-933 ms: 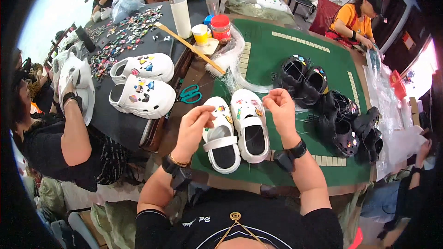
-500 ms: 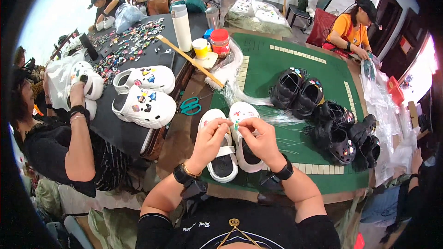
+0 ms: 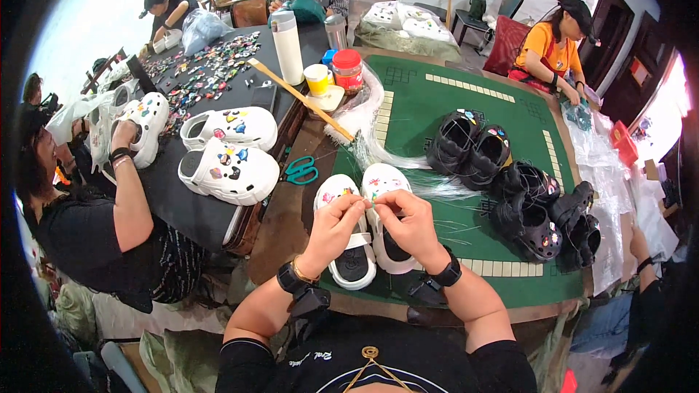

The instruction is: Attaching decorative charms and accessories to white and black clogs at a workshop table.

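A pair of white clogs with colourful charms stands on the green mat in front of me, the left clog (image 3: 354, 274) beside the right clog (image 3: 386, 177). Over their fronts my left hand (image 3: 333, 224) and my right hand (image 3: 408, 224) meet, thumbs and forefingers pinched, fingertips almost touching. Whatever sits between the fingertips is too small to make out. Just beyond the clogs lies a bundle of long, clear strands (image 3: 408, 159), some of them fanning out to the right across the mat.
Teal scissors (image 3: 301, 170) lie left of the clogs, near another white pair (image 3: 237, 171). Black clogs (image 3: 528, 218) stand to the right. Behind are a wooden stick (image 3: 291, 94), a red-lidded jar (image 3: 347, 71) and a white bottle (image 3: 287, 47). Co-workers sit around; one (image 3: 124, 225) handles white clogs at left.
My hands have drawn slightly closer together, still pinched above the clogs. At left, the co-worker has turned a white clog so its charms show. The co-worker in orange has lowered their hands.
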Demonstrator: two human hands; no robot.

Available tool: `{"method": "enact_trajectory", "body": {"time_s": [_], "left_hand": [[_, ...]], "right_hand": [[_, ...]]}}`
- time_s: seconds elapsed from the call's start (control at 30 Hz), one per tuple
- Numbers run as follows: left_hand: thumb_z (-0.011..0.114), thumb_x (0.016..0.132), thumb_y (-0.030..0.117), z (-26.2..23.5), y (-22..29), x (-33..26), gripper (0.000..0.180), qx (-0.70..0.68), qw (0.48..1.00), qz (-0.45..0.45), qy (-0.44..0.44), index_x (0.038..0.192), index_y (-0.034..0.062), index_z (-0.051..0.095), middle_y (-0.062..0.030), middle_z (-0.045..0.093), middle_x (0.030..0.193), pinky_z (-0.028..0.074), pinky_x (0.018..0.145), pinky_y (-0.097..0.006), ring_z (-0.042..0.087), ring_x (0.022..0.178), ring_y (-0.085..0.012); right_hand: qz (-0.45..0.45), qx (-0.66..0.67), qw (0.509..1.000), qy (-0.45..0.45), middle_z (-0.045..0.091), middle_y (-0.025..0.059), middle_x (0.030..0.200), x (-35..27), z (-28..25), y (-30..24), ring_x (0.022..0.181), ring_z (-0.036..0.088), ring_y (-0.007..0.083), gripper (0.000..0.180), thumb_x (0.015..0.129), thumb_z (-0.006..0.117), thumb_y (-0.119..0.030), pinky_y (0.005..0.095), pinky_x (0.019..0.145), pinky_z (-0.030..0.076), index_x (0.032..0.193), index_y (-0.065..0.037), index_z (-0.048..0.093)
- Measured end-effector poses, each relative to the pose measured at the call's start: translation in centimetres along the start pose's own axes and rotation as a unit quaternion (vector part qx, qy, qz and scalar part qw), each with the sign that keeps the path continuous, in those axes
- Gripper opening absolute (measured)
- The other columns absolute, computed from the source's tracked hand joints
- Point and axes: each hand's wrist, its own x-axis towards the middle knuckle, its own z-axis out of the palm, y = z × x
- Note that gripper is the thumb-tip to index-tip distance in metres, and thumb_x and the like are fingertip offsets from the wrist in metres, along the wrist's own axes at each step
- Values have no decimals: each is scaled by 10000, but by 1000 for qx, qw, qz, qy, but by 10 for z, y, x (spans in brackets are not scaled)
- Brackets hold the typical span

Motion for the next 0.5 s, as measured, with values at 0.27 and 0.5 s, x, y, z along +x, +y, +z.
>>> {"method": "enact_trajectory", "body": {"time_s": [0.27,0.5], "left_hand": [[565,972,158,0,0,0,217,9,1000,2,-2,988,-28,678,-22,654,840,451,684,-237,560,781,-70],[539,978,141,1,4,0,212,10,999,-27,-14,958,-24,670,-8,650,868,438,727,-228,545,809,-63]], "right_hand": [[1,4,1000,6,683,118,824,-1,0,1,707,674,176,107,821,685,-36,286,643,543,919,8,687],[-9,-1,1000,5,691,110,822,-2,-1,7,717,673,169,106,819,685,-30,282,645,541,916,14,684]]}}
